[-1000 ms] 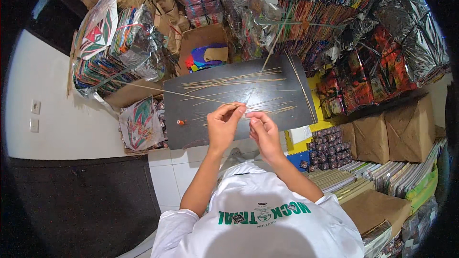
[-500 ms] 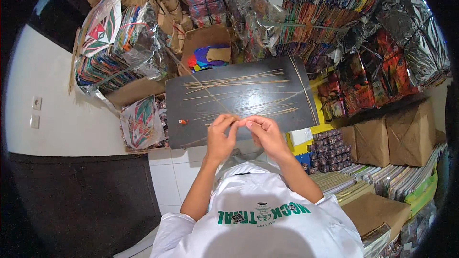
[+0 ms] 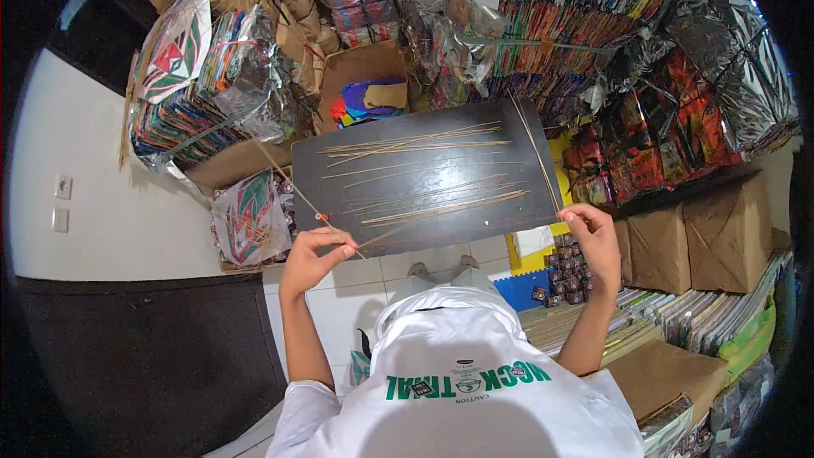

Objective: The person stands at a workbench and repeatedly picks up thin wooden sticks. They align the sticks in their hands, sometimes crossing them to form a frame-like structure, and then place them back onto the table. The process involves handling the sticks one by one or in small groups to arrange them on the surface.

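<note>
At the table's near left edge, my left hand (image 3: 319, 259) pinches thin bamboo sticks (image 3: 292, 187) where they seem to cross. One slants up to the far left; another points right over the tabletop. Just beyond the fingertips stands a small orange-topped spool (image 3: 321, 217). My right hand (image 3: 593, 239) is raised off the table's near right corner, thumb and fingertips pressed together. Whatever it pinches is too fine to make out. Several loose bamboo sticks (image 3: 415, 149) lie in rows across the dark table (image 3: 309, 178).
An open cardboard box (image 3: 337, 76) with coloured material stands behind the table. Strapped stacks of printed sheets (image 3: 564, 42) rise at the back. A bundle with a kite-like sheet (image 3: 254, 216) sits left. Brown wrapped parcels (image 3: 731, 237) and small dark packets (image 3: 570, 271) are at the right.
My hands were together over the table's near edge. They have drawn apart: the left moved left and nearer with the sticks, the right went out to the right.
</note>
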`<state>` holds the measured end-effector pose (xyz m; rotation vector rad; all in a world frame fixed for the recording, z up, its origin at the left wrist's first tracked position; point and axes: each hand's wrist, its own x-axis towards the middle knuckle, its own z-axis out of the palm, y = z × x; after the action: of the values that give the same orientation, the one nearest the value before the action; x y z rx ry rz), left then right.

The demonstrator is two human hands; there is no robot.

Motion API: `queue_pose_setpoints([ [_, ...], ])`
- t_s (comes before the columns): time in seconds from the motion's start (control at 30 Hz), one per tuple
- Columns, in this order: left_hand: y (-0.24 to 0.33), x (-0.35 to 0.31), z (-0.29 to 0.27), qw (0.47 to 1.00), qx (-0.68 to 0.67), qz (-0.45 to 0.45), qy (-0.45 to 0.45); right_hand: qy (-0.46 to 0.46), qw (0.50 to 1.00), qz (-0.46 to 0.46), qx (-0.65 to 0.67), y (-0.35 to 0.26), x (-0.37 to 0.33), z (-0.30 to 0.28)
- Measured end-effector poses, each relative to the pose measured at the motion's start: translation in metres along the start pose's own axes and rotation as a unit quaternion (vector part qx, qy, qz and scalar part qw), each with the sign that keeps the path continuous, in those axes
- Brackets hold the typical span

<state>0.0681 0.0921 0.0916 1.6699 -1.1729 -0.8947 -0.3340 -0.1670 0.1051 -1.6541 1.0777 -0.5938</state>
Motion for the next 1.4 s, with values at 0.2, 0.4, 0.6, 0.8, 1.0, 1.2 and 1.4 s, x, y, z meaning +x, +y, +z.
queue_pose_setpoints([
  [0.2, 0.010, 0.022, 0.026, 0.967, -0.203, -0.039, 0.147, -0.157, 0.980, 0.030, -0.122, 0.086, -0.009, 0.002],
  [0.4, 0.034, 0.050, 0.048, 0.968, -0.230, 0.008, 0.103, -0.165, 0.927, 0.071, -0.329, 0.073, -0.017, 0.054],
  [0.6, 0.059, 0.059, 0.075, 0.973, -0.225, 0.013, 0.048, -0.047, 0.984, -0.173, 0.012, -0.002, -0.011, 0.146],
  [0.8, 0.064, 0.061, 0.089, 0.964, -0.264, 0.031, 0.033, -0.180, 0.941, -0.089, 0.271, -0.018, -0.019, 0.174],
  [1.0, 0.063, 0.058, 0.094, 0.966, -0.246, 0.034, 0.074, -0.167, 0.959, -0.083, 0.212, -0.036, -0.034, 0.172],
  [1.2, 0.059, 0.055, 0.108, 0.986, -0.092, 0.087, 0.105, -0.175, 0.951, -0.091, 0.238, -0.048, -0.038, 0.165],
  [1.4, 0.064, 0.041, 0.124, 0.987, 0.018, 0.142, 0.075, -0.199, 0.928, 0.033, 0.313, -0.062, -0.028, 0.140],
])
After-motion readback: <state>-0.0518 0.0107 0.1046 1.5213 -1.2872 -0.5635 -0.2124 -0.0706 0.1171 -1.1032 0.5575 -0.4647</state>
